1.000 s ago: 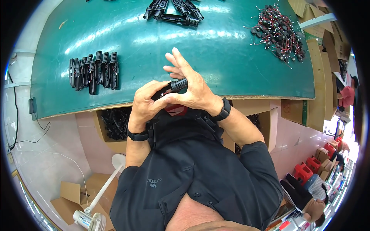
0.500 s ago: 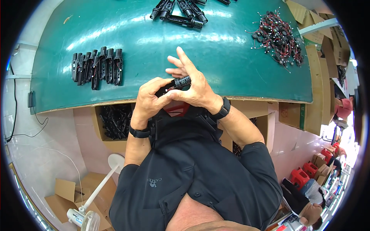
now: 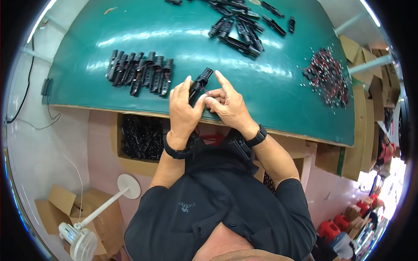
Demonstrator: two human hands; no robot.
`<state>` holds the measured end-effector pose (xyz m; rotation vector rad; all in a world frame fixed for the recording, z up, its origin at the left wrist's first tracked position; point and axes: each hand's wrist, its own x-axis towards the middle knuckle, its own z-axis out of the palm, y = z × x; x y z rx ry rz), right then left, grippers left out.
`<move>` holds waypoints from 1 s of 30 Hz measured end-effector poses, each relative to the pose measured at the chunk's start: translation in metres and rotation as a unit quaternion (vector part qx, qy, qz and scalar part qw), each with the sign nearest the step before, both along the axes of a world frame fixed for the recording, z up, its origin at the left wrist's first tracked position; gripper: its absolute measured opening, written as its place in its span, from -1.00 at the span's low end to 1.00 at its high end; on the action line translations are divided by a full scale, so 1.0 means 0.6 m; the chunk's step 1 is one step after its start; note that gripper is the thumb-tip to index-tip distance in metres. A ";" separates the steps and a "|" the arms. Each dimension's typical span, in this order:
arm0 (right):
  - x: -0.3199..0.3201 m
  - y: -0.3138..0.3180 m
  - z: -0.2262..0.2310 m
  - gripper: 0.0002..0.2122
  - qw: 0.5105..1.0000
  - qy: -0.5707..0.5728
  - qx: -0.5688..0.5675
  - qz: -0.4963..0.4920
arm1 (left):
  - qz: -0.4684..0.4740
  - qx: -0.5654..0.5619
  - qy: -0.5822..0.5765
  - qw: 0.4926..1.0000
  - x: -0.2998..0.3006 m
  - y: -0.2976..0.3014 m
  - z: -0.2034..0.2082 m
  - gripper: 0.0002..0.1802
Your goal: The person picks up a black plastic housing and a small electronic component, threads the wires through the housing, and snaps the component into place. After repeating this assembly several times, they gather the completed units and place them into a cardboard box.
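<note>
A black plastic housing (image 3: 203, 80) with a ribbed, spring-like end is tilted up and to the right just above the table's near edge. My left hand (image 3: 183, 108) is closed around its lower part, thumb on the near side. Close beside it, my right hand (image 3: 233, 108) has its thumb and curled fingers pinched together, with the index finger stretched out. A thin strand seems to run from the housing to those fingertips; what they pinch is too small to make out. Left of my hands, several like housings (image 3: 138, 71) lie side by side in a row.
On the green table (image 3: 278, 100), more black housings (image 3: 244, 37) lie loosely at the back. A pile of small round black parts with red wires (image 3: 326, 78) sits at the right. Below the edge stands a carton of black parts (image 3: 141, 137). A white fan (image 3: 82, 243) is at lower left.
The view has shifted. The housing now points more away from me in my left hand. My right hand has left its ribbed end, and its spread fingers have curled into a pinch beside it.
</note>
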<state>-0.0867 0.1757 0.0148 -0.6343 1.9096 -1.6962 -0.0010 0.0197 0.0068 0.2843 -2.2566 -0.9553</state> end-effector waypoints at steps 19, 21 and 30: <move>-0.186 -0.051 0.000 -0.58 0.868 0.462 0.162 -0.079 | 0.073 -0.056 0.029 0.995 0.027 -0.064 -0.014 -0.45; -0.232 -0.003 0.016 -0.65 0.741 0.584 0.266 -0.199 | 0.075 -0.064 0.052 0.994 0.032 -0.067 -0.029 -0.48; -0.176 0.100 -0.002 -0.71 0.843 0.481 0.229 -0.069 | -0.060 -0.073 0.068 0.993 0.006 -0.029 -0.009 -0.53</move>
